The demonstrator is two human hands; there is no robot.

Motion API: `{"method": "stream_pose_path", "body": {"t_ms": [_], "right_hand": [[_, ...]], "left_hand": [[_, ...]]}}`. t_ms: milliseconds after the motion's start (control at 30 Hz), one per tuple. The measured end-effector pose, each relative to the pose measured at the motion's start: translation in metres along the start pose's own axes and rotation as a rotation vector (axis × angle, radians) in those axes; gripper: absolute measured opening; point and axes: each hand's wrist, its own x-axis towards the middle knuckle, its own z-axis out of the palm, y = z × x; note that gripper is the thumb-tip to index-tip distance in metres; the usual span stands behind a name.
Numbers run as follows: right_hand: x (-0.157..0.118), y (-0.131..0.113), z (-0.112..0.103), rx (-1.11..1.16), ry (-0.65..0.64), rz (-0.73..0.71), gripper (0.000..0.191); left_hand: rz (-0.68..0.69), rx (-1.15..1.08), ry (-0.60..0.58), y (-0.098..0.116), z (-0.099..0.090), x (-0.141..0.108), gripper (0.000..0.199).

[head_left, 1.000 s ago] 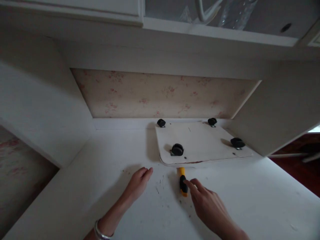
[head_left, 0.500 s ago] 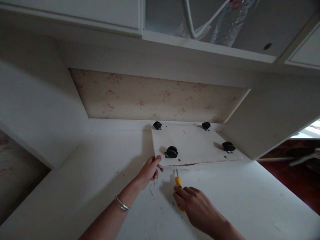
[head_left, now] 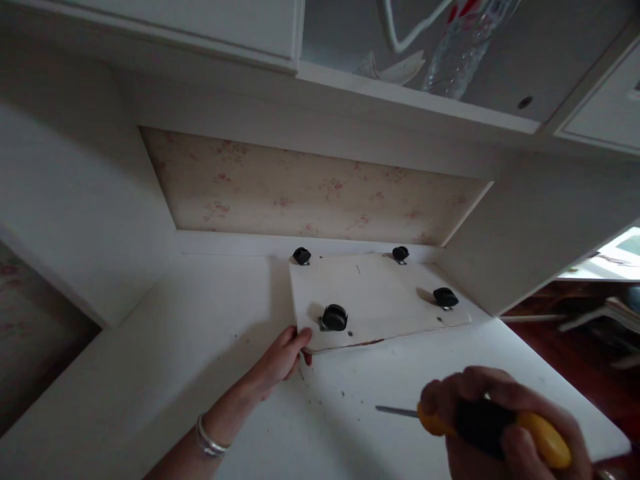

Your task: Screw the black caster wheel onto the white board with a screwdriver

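A white board (head_left: pixel 385 293) with black caster wheels at its corners, one a near-left caster (head_left: pixel 335 318), rests wheels-up at the back of the white desktop. Its near edge is chipped and brownish. My left hand (head_left: pixel 283 353) pinches the board's near-left corner, thumb on top and fingers beneath. Off to the right and closer to me, my right hand (head_left: pixel 510 420) is wrapped round the handle of a yellow and black screwdriver (head_left: pixel 487 427). The metal shaft points left, apart from the board.
Small dark crumbs lie on the desktop (head_left: pixel 240 407). Overhead, an open shelf (head_left: pixel 420 100) holds a clear plastic bottle (head_left: pixel 457 60) and a white cable (head_left: pixel 400 40). Side panels stand left and right, with floral wallpaper (head_left: pixel 310 187) behind.
My right hand has lifted the screwdriver from near the board's front edge and brought it right and toward me. The board's near-left corner has shifted slightly left and nearer, still in my left hand.
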Motion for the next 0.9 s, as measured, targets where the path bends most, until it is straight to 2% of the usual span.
{"method": "stream_pose_path", "body": {"t_ms": [100,200,300,400,533,633,800,900], "right_hand": [[0.016,-0.009,0.034,0.225,-0.035,0.078,0.015],[0.024,-0.013,0.061,0.338,-0.044,0.141,0.027],[0.025,-0.007,0.086,0.422,-0.051,0.143,0.031],[0.022,0.005,0.107,0.445,-0.091,0.126,0.028],[0.024,0.015,0.114,0.411,-0.105,0.108,0.025],[0.029,0.010,0.111,0.385,-0.117,0.083,0.026],[0.030,-0.003,0.120,0.415,-0.165,0.130,0.029],[0.028,0.004,0.136,0.477,-0.172,0.175,0.029]], "left_hand": [[-0.008,-0.004,-0.003,-0.001,-0.010,-0.021,0.040],[-0.010,0.007,-0.009,0.000,-0.025,-0.043,0.041],[-0.026,0.038,-0.014,0.001,-0.041,-0.062,0.039],[-0.055,0.040,-0.037,0.001,-0.055,-0.071,0.035],[-0.087,-0.076,-0.101,-0.007,-0.074,-0.065,0.029],[-0.108,-0.221,-0.197,-0.015,-0.084,-0.054,0.034],[-0.093,-0.302,-0.239,-0.029,-0.083,-0.043,0.041],[-0.078,-0.338,-0.241,-0.038,-0.081,-0.044,0.044]]}}
